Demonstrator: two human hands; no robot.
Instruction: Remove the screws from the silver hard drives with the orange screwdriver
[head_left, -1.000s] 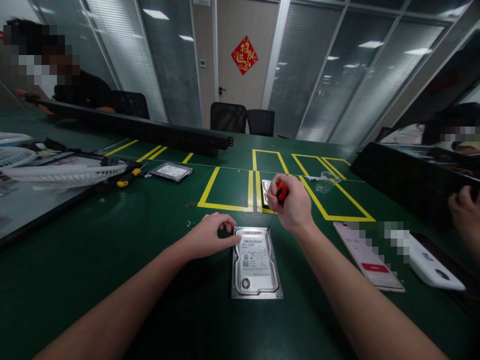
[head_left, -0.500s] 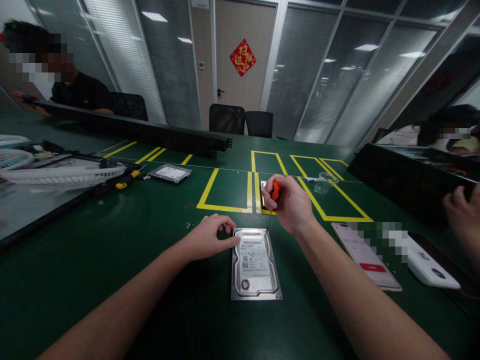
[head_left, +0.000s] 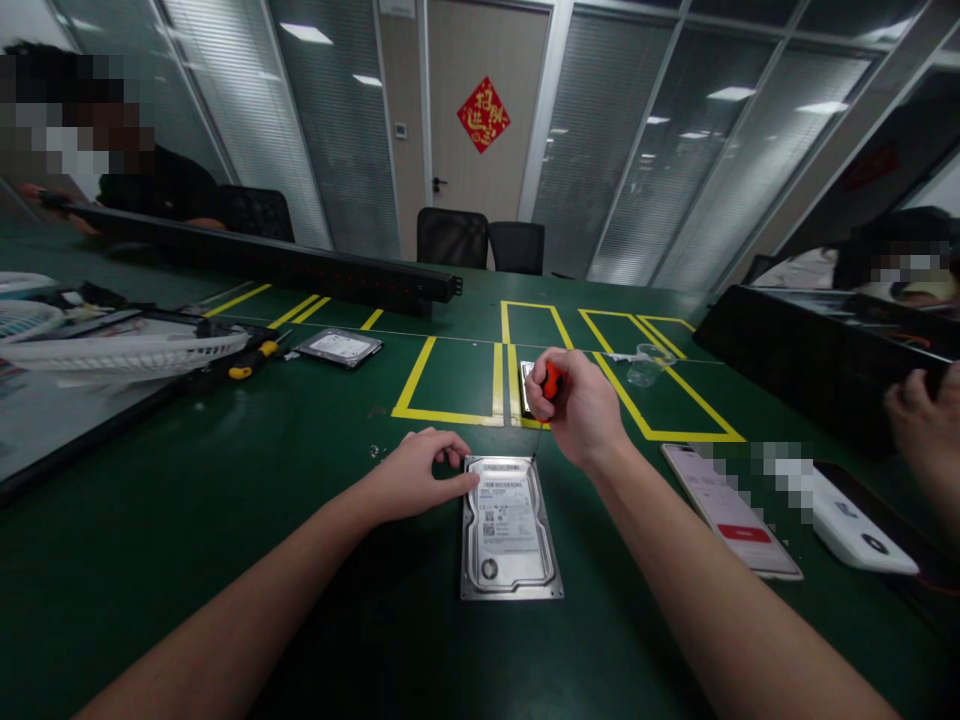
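A silver hard drive [head_left: 517, 525] with a white label lies flat on the green table right before me. My left hand [head_left: 416, 470] is closed at its far left corner, thumb on the top face and fingers curled by the edge. In my right hand [head_left: 589, 405] is an orange and black screwdriver [head_left: 551, 382], gripped by its handle and held upright. Its thin shaft points down to the drive's far right corner; whether the tip sits in a screw is too small to tell. Behind that hand, another drive [head_left: 526, 395] is mostly hidden.
Small screws [head_left: 375, 452] lie left of my left hand. Farther left are another hard drive [head_left: 341, 347], a yellow-black screwdriver [head_left: 255, 362] and rackets [head_left: 127, 355]. On the right are a clear cup [head_left: 649, 366], a phone [head_left: 731, 510], a white device [head_left: 862, 530] and a co-worker's hand [head_left: 926, 420].
Almost nothing differs. The whole view has shifted very slightly; both hands, the screwdriver and the hard drive keep their places relative to each other.
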